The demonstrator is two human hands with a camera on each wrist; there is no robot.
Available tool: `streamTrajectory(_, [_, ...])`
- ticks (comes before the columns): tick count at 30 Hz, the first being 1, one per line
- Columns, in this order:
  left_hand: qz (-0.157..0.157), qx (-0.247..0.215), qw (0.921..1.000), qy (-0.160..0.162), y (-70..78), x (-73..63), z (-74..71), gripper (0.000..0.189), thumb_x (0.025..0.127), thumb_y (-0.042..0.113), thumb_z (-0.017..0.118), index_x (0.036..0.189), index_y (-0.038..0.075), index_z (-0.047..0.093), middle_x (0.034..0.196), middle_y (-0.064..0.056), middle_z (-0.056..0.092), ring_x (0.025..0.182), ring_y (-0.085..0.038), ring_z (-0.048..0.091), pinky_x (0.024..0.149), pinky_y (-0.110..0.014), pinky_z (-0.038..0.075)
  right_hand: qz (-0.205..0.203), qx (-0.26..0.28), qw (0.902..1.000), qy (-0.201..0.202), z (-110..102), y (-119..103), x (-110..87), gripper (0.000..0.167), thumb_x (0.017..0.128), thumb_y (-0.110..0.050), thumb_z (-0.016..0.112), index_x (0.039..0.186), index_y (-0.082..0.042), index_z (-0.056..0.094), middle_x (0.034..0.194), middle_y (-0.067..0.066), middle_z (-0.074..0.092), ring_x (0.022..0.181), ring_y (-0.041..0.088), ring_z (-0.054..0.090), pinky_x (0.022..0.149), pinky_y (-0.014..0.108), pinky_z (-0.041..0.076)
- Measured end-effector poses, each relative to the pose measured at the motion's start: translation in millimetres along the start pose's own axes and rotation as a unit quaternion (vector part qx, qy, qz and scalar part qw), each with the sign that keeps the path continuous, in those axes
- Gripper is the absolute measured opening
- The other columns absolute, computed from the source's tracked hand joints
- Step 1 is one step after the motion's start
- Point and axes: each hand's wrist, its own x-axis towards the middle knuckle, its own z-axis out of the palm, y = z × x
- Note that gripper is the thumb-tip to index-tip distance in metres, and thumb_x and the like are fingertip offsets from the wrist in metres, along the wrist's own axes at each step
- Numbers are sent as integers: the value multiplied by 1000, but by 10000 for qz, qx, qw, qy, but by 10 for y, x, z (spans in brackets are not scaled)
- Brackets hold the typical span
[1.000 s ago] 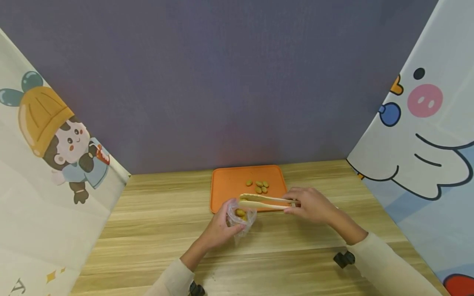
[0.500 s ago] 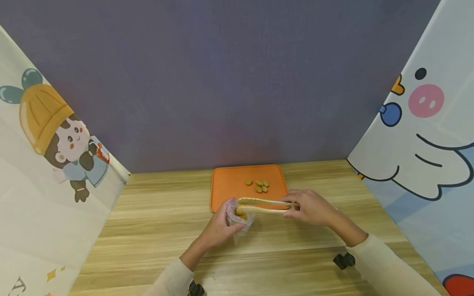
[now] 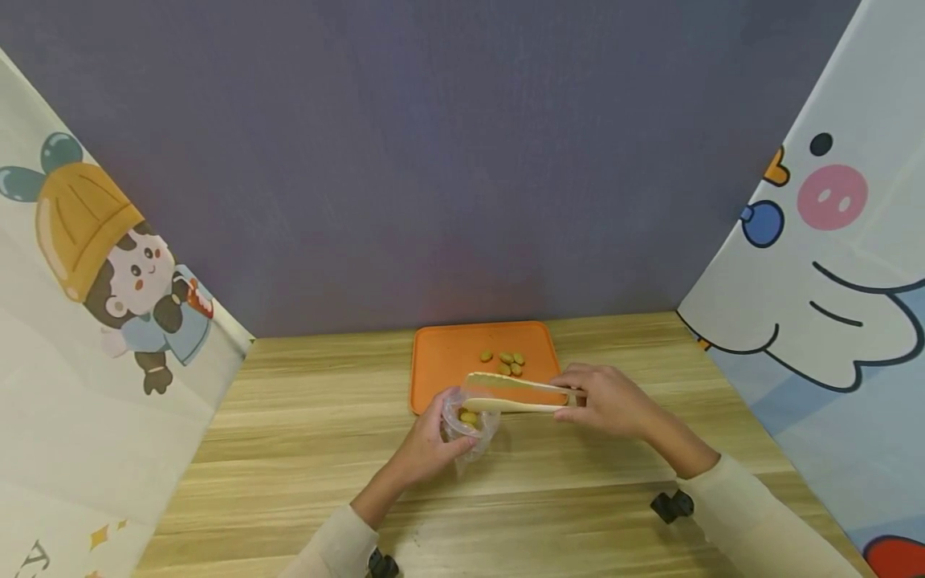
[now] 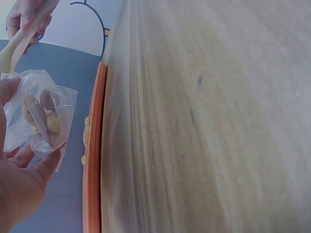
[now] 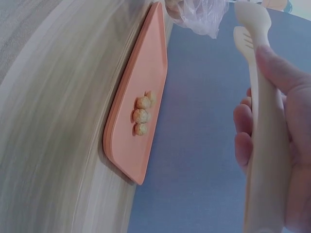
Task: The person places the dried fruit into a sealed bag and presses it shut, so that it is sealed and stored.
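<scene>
My left hand holds up a clear plastic bag, fingers and thumb around its opened mouth. Inside sit several small tan-brown oval pieces, seen wrinkled through the plastic in the left wrist view. Cream-coloured tongs are gripped in my right hand, thumb on one arm and fingers on the other. Their tips stand apart over the bag's mouth, with nothing visible between them. Beyond the bag, several more tan pieces lie on an orange tray.
The wood-grain table carries the tray near its back edge. A grey-blue panel rises behind it. Cartoon-printed panels stand at the left and right. Black wrist devices show below the sleeves.
The tongs dipped to the bag's mouth, then rose slightly with their tips spreading apart. The left hand and bag stayed nearly still, and so did the pieces on the tray.
</scene>
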Motion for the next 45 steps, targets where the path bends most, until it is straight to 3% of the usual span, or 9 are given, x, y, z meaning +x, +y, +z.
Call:
streamTrajectory(8, [-7, -6, 10000, 5, 15, -2, 0, 88, 88, 32, 79, 157, 6, 30, 149, -11, 50, 132, -26, 54, 108, -50, 47, 226, -233, 9989, 325, -23, 67, 30, 52, 82, -40, 83, 121, -7, 73, 92, -4, 68, 63, -8, 46, 57, 19, 44])
streamTrajectory(16, [-51, -11, 10000, -6, 23, -3, -2, 88, 88, 33, 79, 157, 8, 30, 147, -11, 51, 131, -25, 55, 108, -50, 46, 742, -179, 9969, 170, -47, 128, 50, 55, 82, -42, 82, 124, -8, 72, 83, -8, 63, 59, -4, 45, 56, 20, 42])
streamTrajectory(26, [-37, 25, 10000, 28, 21, 2, 1, 88, 87, 32, 80, 156, 7, 31, 146, -11, 52, 130, -25, 55, 108, -50, 47, 950, -246, 9951, 111, -5, 250, 36, 59, 83, -45, 81, 129, -8, 70, 83, 0, 64, 56, 0, 43, 54, 22, 40])
streamTrajectory(33, [-57, -25, 10000, 22, 29, 0, -4, 88, 87, 32, 80, 156, 8, 31, 146, -10, 52, 129, -24, 55, 108, -50, 47, 930, -409, 9946, 203, 41, 358, 8, 59, 83, -46, 81, 128, -11, 71, 81, -6, 61, 57, -1, 43, 56, 22, 40])
streamTrajectory(39, [-54, -86, 9999, 1, 35, -1, -12, 88, 87, 31, 80, 156, 8, 30, 145, -11, 53, 128, -24, 56, 107, -49, 47, 1050, -442, 9933, 174, 78, 438, -9, 57, 83, -45, 81, 127, -10, 72, 88, -1, 67, 58, 0, 44, 56, 23, 40])
streamTrajectory(45, [-71, -51, 10000, -1, 31, 2, -10, 89, 87, 32, 80, 157, 7, 30, 146, -11, 52, 129, -26, 56, 107, -49, 47, 1019, -666, 9923, 221, 117, 515, -15, 54, 83, -43, 82, 122, -7, 73, 98, 7, 73, 63, 2, 49, 63, 32, 49])
